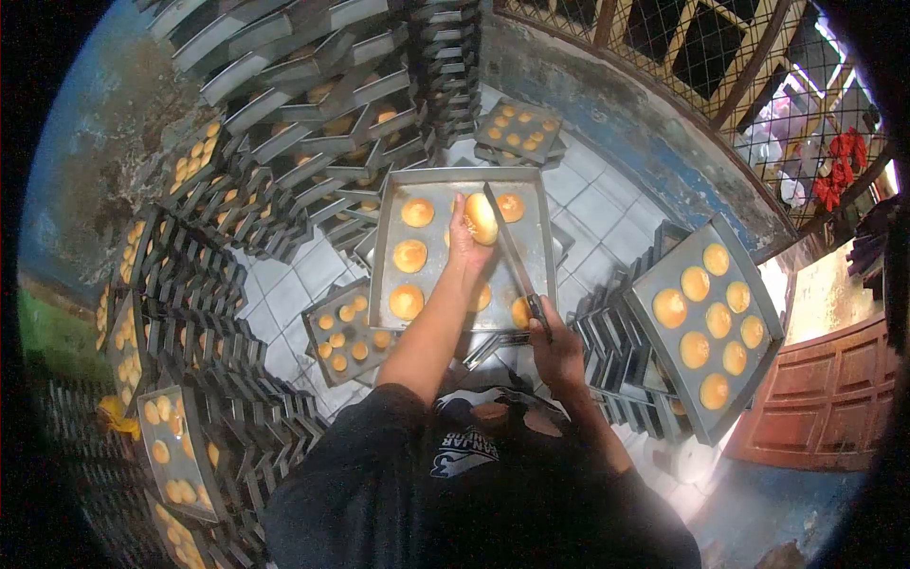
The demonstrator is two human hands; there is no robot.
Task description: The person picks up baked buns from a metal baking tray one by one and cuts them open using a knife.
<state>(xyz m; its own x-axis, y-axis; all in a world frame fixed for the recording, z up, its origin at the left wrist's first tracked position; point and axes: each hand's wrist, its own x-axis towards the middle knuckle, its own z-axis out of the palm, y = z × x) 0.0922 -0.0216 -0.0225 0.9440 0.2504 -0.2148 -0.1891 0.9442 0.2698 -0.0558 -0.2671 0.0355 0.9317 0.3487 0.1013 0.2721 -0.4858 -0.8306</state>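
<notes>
My left hand (466, 242) is closed around a round golden bun (482, 220), lifted above a metal baking tray (379, 284). In my right hand (557, 353) is the dark handle of a long knife (512, 254). Its blade points away from me and crosses close by the bun's right side; whether it touches the bun I cannot tell. Several more buns, such as a bun (409, 256) in the left column, sit on the tray. My left forearm and hand hide part of the middle column.
Tall stacks of baking trays with buns stand on the left and far side. At right, a tilted tray of buns (697, 356) tops another stack. A smaller tray (332, 372) lies low at left, and another tray (493, 152) stands beyond. White floor tiles (597, 204) show between them.
</notes>
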